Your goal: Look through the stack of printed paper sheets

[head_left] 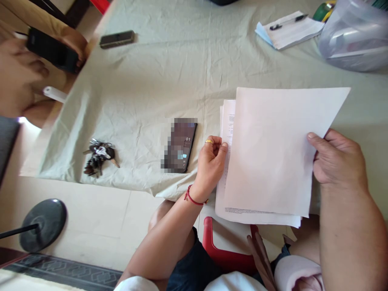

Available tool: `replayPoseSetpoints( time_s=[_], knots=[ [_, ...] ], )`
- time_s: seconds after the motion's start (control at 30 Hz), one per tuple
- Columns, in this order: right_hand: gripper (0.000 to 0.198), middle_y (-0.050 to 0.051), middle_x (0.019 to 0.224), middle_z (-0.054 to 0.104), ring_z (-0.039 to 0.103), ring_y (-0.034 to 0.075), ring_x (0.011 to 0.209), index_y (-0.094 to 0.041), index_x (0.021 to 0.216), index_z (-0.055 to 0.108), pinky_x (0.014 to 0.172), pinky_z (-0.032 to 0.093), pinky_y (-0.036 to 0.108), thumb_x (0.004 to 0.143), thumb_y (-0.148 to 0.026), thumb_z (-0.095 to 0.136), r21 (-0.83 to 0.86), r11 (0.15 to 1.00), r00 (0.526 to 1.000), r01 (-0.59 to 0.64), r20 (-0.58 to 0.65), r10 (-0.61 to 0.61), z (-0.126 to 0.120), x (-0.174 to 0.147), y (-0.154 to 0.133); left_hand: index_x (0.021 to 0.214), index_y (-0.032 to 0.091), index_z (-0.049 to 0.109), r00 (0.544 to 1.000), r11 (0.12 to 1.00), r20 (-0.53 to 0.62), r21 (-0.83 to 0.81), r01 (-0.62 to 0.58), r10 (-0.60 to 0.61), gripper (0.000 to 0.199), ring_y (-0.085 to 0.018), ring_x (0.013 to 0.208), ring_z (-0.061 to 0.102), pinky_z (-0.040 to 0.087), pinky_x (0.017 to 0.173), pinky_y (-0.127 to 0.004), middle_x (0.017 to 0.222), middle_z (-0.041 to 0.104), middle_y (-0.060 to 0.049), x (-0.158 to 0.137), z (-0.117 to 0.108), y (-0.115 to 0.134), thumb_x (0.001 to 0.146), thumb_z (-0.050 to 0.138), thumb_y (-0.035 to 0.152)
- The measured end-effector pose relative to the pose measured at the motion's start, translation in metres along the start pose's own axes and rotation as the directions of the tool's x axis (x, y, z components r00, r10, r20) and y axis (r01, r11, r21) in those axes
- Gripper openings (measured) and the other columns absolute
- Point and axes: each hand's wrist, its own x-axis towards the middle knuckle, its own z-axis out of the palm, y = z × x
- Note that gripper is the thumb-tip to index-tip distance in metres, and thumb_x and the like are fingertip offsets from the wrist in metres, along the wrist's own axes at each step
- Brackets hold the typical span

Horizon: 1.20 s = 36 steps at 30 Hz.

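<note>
My left hand (211, 163), with a gold ring and a red thread bracelet (194, 197), pinches the left edge of a stack of printed papers (226, 121). My right hand (338, 157) grips the right side of the top sheet of paper (273, 149), thumb on its face. That sheet looks blank on the visible side and lies shifted to the right over the stack, covering most of the print beneath. Just left of my left hand a smartphone (184, 147) rests on the cloth with its screen lit, partly blurred out.
A pale green cloth (145, 89) covers the table. On it are a bunch of keys (100, 157), a dark oblong case (117, 39), a notepad (292, 30) with a pen (287, 22), and a clear plastic container (354, 36). Another person's hand (71, 44) holds a phone at left.
</note>
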Motion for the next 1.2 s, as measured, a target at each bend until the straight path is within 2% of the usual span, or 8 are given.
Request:
replayPoseSetpoints(
  time_s=[0.13, 0.3, 0.57, 0.93, 1.1, 1.2],
  knots=[
    [0.043, 0.005, 0.110, 0.088, 0.081, 0.021, 0.100, -0.022, 0.097, 0.090, 0.104, 0.070, 0.042, 0.058, -0.033, 0.105, 0.002, 1.000, 1.000, 0.000, 0.024, 0.000, -0.0029, 0.0012, 0.0036, 0.097, 0.022, 0.059, 1.000, 1.000, 0.005, -0.005, 0.001, -0.001, 0.013, -0.014, 0.078, 0.052, 0.041, 0.075, -0.029, 0.085, 0.058, 0.002, 0.0003, -0.0003, -0.0002, 0.109, 0.064, 0.022],
    [0.041, 0.008, 0.111, 0.088, 0.082, 0.021, 0.100, -0.019, 0.097, 0.090, 0.100, 0.071, 0.038, 0.060, -0.032, 0.103, 0.002, 1.000, 0.999, -0.007, 0.033, 0.007, -0.0025, 0.0008, 0.0034, 0.098, 0.022, 0.060, 1.000, 1.000, 0.001, 0.004, -0.004, 0.004, 0.012, -0.014, 0.079, 0.054, 0.042, 0.076, -0.029, 0.087, 0.060, 0.002, 0.0007, -0.0011, -0.0015, 0.108, 0.066, 0.025],
    [0.037, 0.007, 0.111, 0.089, 0.081, 0.021, 0.099, -0.022, 0.094, 0.091, 0.100, 0.071, 0.040, 0.059, -0.031, 0.099, -0.012, 1.000, 0.999, -0.023, 0.025, 0.023, 0.0015, -0.0024, -0.0018, 0.098, 0.023, 0.060, 1.000, 1.000, 0.005, 0.002, -0.010, 0.010, 0.013, -0.015, 0.081, 0.055, 0.043, 0.079, -0.030, 0.088, 0.060, 0.002, 0.0005, -0.0006, -0.0026, 0.109, 0.066, 0.027],
    [0.038, 0.006, 0.109, 0.089, 0.080, 0.019, 0.096, -0.021, 0.091, 0.091, 0.097, 0.071, 0.037, 0.055, -0.030, 0.099, -0.011, 0.999, 0.999, -0.039, 0.011, 0.039, 0.0037, -0.0030, -0.0036, 0.097, 0.023, 0.060, 0.999, 0.999, -0.007, 0.037, -0.035, 0.035, 0.025, -0.016, 0.082, 0.049, 0.042, 0.078, -0.031, 0.089, 0.056, 0.000, -0.0025, -0.0038, -0.0025, 0.116, 0.061, 0.040],
    [0.040, 0.007, 0.110, 0.089, 0.081, 0.021, 0.098, -0.020, 0.094, 0.091, 0.102, 0.071, 0.039, 0.057, -0.030, 0.099, -0.005, 1.000, 1.000, -0.028, 0.012, 0.028, 0.0019, -0.0025, -0.0010, 0.096, 0.024, 0.059, 1.000, 1.000, 0.002, 0.014, -0.013, 0.013, 0.036, -0.016, 0.078, 0.049, 0.043, 0.075, -0.031, 0.086, 0.055, 0.001, -0.0017, -0.0025, 0.0005, 0.110, 0.071, 0.054],
    [0.040, 0.007, 0.109, 0.087, 0.081, 0.021, 0.097, -0.019, 0.097, 0.090, 0.102, 0.071, 0.040, 0.060, -0.030, 0.100, -0.004, 1.000, 1.000, -0.008, 0.026, 0.008, 0.0015, -0.0026, 0.0005, 0.097, 0.024, 0.059, 1.000, 1.000, 0.012, 0.000, -0.015, 0.015, 0.037, -0.015, 0.077, 0.049, 0.041, 0.072, -0.030, 0.086, 0.055, 0.002, -0.0005, -0.0010, 0.0000, 0.105, 0.079, 0.054]
  ],
)
